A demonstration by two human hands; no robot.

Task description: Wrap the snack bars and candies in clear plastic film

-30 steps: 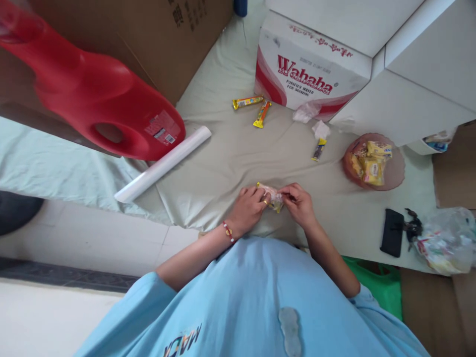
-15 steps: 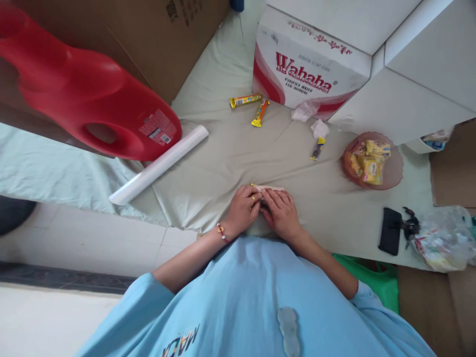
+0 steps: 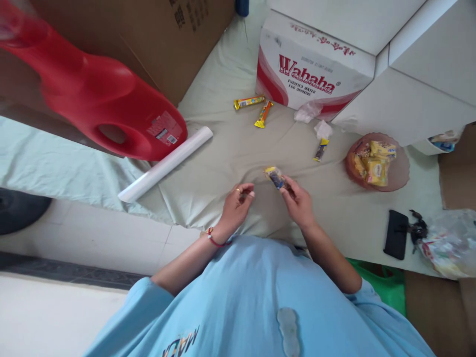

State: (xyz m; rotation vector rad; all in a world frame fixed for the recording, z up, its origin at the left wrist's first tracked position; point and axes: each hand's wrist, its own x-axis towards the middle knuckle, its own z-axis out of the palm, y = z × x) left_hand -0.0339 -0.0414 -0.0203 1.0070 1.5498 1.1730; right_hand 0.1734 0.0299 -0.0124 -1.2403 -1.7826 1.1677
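Observation:
My right hand (image 3: 297,201) grips a small snack packet (image 3: 275,177) by its near right end, between thumb and fingers. The packet's wrapper is yellow, dark blue and partly see-through, and it slants up and left above the cloth. My left hand (image 3: 238,204) is apart from it, to the left; its fingers are loosely curved, with a gap between thumb and forefinger and nothing held. A similar small yellow-and-dark packet (image 3: 321,149) lies farther off to the right. Two yellow-and-orange wrapped bars (image 3: 249,102) rest near the back.
A red jug (image 3: 126,109) and a white roll (image 3: 167,163) lie at left. At the back stands a Wahaha carton (image 3: 316,62). To the right are a pink bowl (image 3: 403,166) with snack packets, a black phone (image 3: 395,234) and a plastic bag (image 3: 449,238).
My hands, together over the packet before, have moved apart. My left hand has let go and shifted left; my right hand has lifted the packet into view.

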